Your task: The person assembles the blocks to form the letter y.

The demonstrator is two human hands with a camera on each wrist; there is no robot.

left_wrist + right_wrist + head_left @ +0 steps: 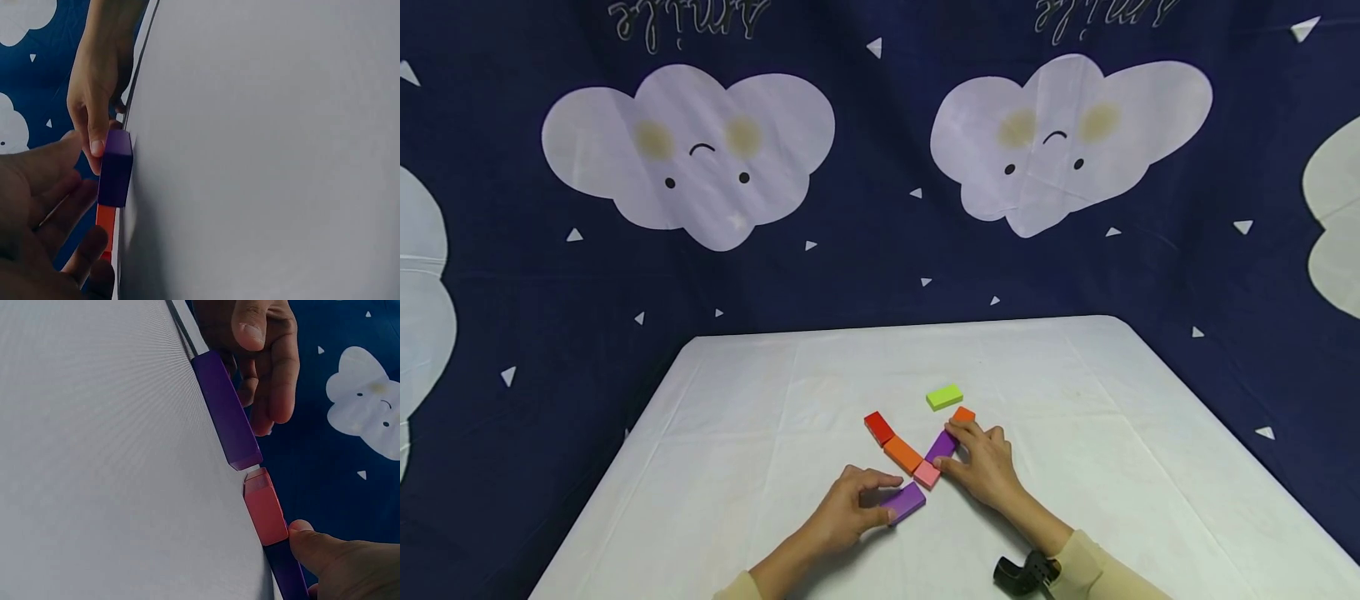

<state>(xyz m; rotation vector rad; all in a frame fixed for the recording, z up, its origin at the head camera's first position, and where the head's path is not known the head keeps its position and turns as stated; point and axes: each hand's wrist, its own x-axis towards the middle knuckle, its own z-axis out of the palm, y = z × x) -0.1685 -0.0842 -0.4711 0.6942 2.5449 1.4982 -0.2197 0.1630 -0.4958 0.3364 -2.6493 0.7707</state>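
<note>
Small coloured blocks lie on the white-covered table. My right hand [988,467] pinches a purple block [942,447] lengthwise, thumb at its near end and index finger at the far end. A pink block [927,475] sits at that near end, an orange block [964,414] beyond the fingertips. My left hand [846,510] is beside another purple block [905,502], its thumb by the left end and its fingers spread loosely; the right wrist view shows a gap between this purple block [228,412] and the pink block [265,506].
From the pink block, an orange block [902,455] and a red block [878,428] run up to the left. A lime green block [944,397] lies apart behind. A black curved device [1026,575] is by the right sleeve. A dark blue cloud-printed cloth [880,167] hangs behind the table.
</note>
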